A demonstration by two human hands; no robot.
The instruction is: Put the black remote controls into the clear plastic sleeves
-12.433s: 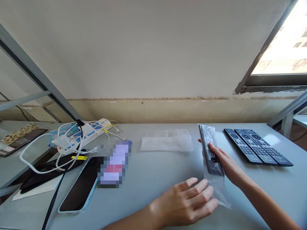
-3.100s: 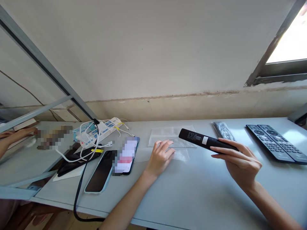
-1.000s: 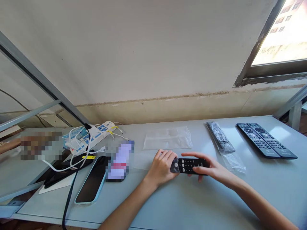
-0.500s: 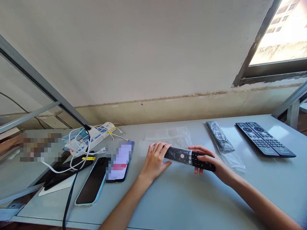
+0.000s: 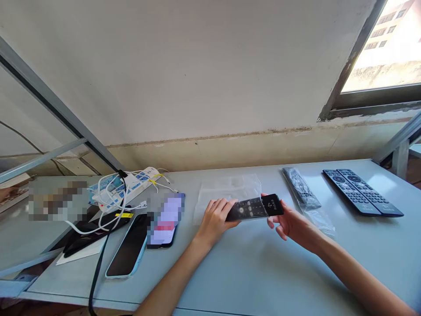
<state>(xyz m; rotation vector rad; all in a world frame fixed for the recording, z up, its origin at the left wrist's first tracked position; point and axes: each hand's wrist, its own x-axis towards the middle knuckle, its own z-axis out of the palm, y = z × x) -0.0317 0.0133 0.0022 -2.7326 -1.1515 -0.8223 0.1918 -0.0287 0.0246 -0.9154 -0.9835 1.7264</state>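
Note:
A black remote control (image 5: 273, 205) lies partly inside a clear plastic sleeve (image 5: 249, 210), its right end bare. My left hand (image 5: 215, 219) is closed around the sleeved left end, with its fingers over the top. At the bare end, my right hand (image 5: 289, 221) holds the remote, one fingertip showing beyond the far edge and other fingers curled below the near edge. Behind my left hand, another clear plastic bag (image 5: 226, 185) lies flat on the table. To the right of my hands is a remote wrapped in plastic (image 5: 301, 188).
Two bare remotes (image 5: 362, 192) lie side by side at the right of the grey table (image 5: 250, 272). On the left are two phones (image 5: 126, 248), a power strip (image 5: 136, 182) with tangled white cables and a black cord (image 5: 98, 272). Metal frame bars (image 5: 59, 96) rise at the left.
More of the remote is now inside the sleeve, and its bare end is shorter. My right hand has slid back to the remote's right end, and the remote's buttoned face has tilted.

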